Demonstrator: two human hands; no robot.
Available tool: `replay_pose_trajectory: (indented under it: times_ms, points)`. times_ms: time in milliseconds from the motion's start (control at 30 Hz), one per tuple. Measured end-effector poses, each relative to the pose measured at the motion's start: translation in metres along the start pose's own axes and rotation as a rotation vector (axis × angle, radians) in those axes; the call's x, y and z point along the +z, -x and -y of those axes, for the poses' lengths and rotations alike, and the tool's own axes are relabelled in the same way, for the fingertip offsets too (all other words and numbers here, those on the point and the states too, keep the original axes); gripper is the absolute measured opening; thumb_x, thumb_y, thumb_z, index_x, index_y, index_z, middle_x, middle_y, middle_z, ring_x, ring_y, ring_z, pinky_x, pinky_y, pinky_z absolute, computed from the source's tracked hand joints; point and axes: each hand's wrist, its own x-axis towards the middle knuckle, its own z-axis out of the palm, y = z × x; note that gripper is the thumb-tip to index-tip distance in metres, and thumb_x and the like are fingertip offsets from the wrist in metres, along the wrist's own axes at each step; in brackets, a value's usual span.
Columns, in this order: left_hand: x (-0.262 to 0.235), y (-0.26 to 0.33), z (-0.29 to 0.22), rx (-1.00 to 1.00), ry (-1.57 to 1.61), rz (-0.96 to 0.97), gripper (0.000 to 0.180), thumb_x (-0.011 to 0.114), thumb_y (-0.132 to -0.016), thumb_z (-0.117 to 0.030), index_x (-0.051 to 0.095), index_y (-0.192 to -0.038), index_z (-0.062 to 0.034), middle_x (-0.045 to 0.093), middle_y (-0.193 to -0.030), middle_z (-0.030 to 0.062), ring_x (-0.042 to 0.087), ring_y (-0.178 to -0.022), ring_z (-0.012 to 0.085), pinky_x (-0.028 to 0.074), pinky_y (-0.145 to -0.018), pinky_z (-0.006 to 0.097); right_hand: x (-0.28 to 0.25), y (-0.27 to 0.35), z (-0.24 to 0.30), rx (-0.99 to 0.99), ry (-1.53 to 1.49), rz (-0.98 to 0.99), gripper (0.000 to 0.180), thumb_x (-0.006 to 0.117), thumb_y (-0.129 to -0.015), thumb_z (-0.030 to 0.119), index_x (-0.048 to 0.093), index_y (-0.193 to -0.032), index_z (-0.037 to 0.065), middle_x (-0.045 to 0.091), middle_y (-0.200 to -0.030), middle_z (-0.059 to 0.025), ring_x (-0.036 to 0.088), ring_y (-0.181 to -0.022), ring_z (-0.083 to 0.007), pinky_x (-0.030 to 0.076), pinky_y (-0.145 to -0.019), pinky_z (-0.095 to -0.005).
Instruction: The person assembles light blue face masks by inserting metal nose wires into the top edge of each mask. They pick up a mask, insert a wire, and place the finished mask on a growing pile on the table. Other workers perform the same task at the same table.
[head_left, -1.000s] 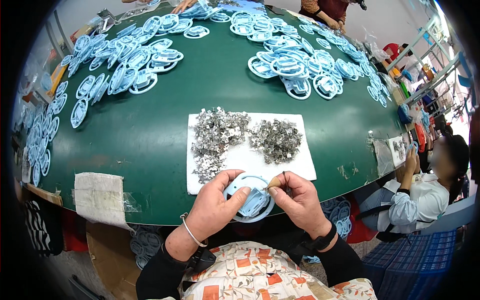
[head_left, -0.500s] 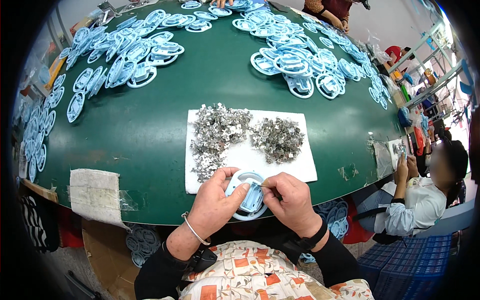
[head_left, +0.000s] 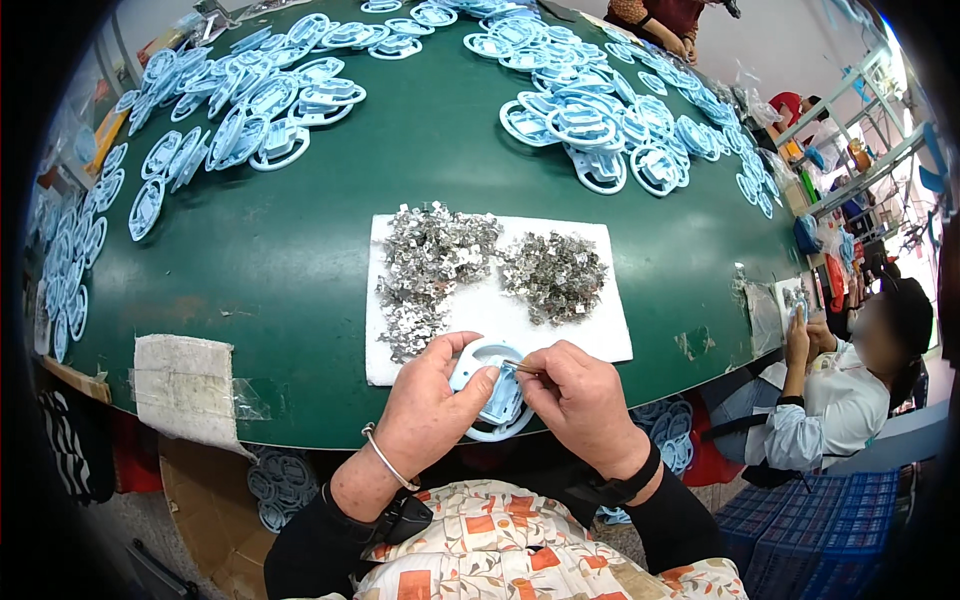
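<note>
My left hand [head_left: 428, 392] is closed round the left rim of a light-blue oval plastic part [head_left: 490, 432], its thumb pressed on the recessed middle. The part is tilted up in front of me at the table's near edge. Pinched in my right hand [head_left: 580, 405] is a slim metal tool like tweezers [head_left: 521, 367], whose tip reaches over the upper side of the recess. What lies at the tip is too small to make out. Just beyond my hands, small silvery metal clips [head_left: 430, 270] form a big heap and a smaller heap [head_left: 555, 278] on a white foam sheet [head_left: 490, 350].
Many more light-blue parts pile up at the far left [head_left: 270, 95] and far right [head_left: 590, 125] of the green table [head_left: 280, 270]. A whitish pad [head_left: 185, 385] is taped at the left edge. A co-worker [head_left: 840, 390] sits at the right; another person [head_left: 665, 25] works across the table.
My right hand's tool has shifted slightly up and left over the blue part, and more of it shows. The left hand keeps its hold. A hand at the far edge has left the view.
</note>
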Motion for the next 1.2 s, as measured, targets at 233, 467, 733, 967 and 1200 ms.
replay_pose_trajectory:
  times_ms: [233,467,733,967,1200]
  points:
    - [0.002,-0.001,0.002,0.035,-0.05,-0.023,0.044,0.071,-0.094,-0.017,0.056,-0.126,0.0102,0.072,-0.104,0.0223,0.072,-0.094,0.0217,0.056,-0.081,0.033,-0.01,-0.011,0.013,-0.033,0.219,0.119,0.012,0.071,-0.085,0.007,0.059,-0.089,0.004,0.064,-0.079,-0.0111,0.066,-0.068,-0.0315,0.054,-0.06,-0.0408]
    - [-0.002,0.002,-0.005,-0.046,-0.012,0.046,0.039,0.066,-0.099,-0.01,0.052,-0.13,0.0094,0.067,-0.119,0.0186,0.064,-0.11,0.0166,0.054,-0.09,0.029,-0.014,-0.012,0.006,0.11,-0.026,0.063,0.014,0.073,-0.089,0.007,0.063,-0.096,0.001,0.066,-0.084,-0.0127,0.068,-0.069,-0.027,0.054,-0.06,-0.0358]
    - [-0.003,0.0,0.006,-0.02,0.075,0.083,0.044,0.064,-0.101,-0.012,0.047,-0.135,0.0097,0.067,-0.119,0.0169,0.067,-0.103,0.015,0.056,-0.084,0.026,-0.003,0.001,0.009,0.13,-0.072,-0.027,0.019,0.075,-0.089,0.007,0.066,-0.104,0.0,0.064,-0.083,-0.0084,0.06,-0.062,-0.0166,0.051,-0.058,-0.0288]
    - [-0.009,0.009,-0.015,-0.108,0.329,0.207,0.046,0.061,-0.103,-0.012,0.042,-0.14,0.0078,0.066,-0.12,0.016,0.065,-0.107,0.014,0.055,-0.088,0.027,-0.012,0.017,-0.001,0.592,-0.866,0.167,0.028,0.06,-0.106,0.026,0.062,-0.12,0.002,0.062,-0.082,0.0032,0.053,-0.061,0.0012,0.043,-0.052,-0.0131]
    - [-0.008,0.004,-0.035,0.267,-0.38,0.364,0.043,0.062,-0.095,-0.01,0.057,-0.135,0.0023,0.062,-0.118,0.0117,0.061,-0.101,0.0171,0.051,-0.087,0.032,-0.022,0.025,-0.001,0.608,-0.868,0.255,0.026,0.059,-0.106,0.027,0.062,-0.116,0.002,0.062,-0.08,0.0032,0.052,-0.061,0.0002,0.041,-0.051,-0.0154]
